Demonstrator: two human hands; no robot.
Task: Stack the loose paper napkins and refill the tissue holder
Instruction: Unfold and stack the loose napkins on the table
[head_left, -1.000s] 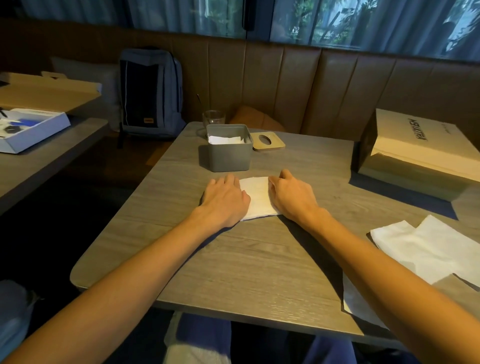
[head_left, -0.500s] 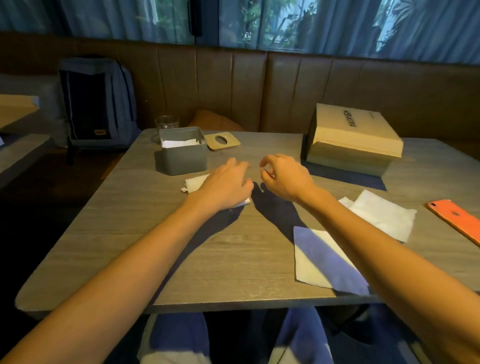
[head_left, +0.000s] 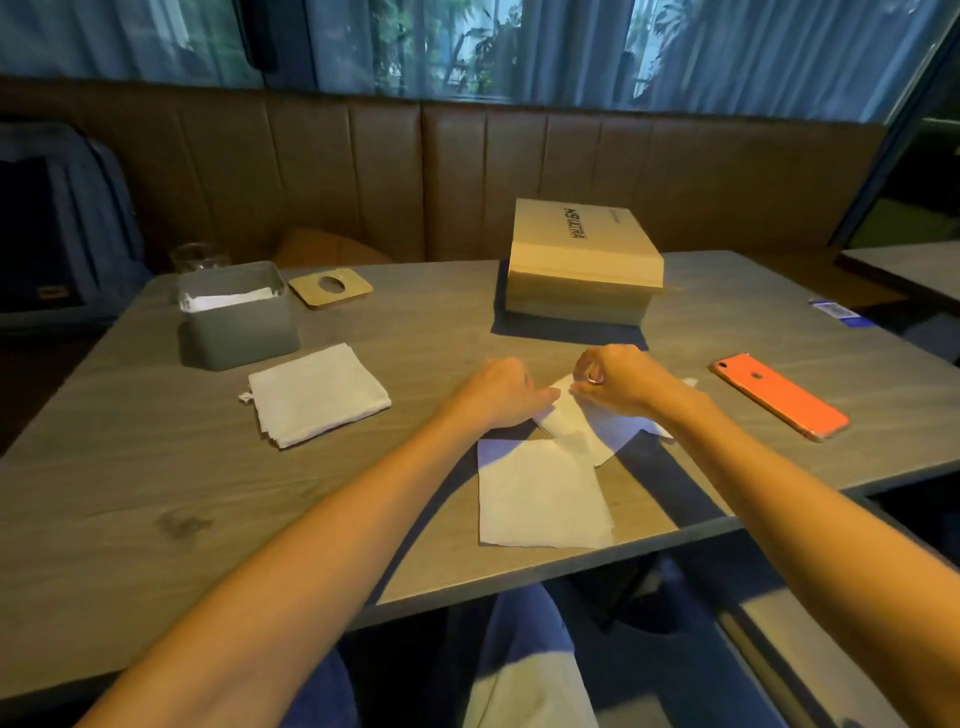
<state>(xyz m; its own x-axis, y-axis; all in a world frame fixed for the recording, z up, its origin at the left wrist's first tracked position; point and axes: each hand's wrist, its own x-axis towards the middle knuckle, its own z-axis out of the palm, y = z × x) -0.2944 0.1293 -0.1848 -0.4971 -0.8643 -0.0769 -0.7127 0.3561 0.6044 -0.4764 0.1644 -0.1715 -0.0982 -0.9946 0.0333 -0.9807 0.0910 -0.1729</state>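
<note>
Nearest you, one loose napkin (head_left: 540, 499) lies unstacked. Beyond it, your left hand (head_left: 501, 395) and right hand (head_left: 623, 382) pinch another napkin's (head_left: 576, 426) corner. The folded stack (head_left: 317, 392) waits beside the half-filled tissue holder (head_left: 236, 317), lid (head_left: 330, 287) off.

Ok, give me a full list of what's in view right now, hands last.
tissue holder: one, grey, open, napkins inside, table's far left
wooden lid: one, tan with an oval hole, right of the holder
glass: one, clear, behind the holder
napkin stack: one, white, in front of the holder
loose napkins: at least two, white, near edge, centre
cardboard box: one, tan, far centre
phone: one, orange, face down, right side
backpack: one, dark, on the bench, left
table: one, grey wood
hands: left and right, both pinching a loose napkin
</note>
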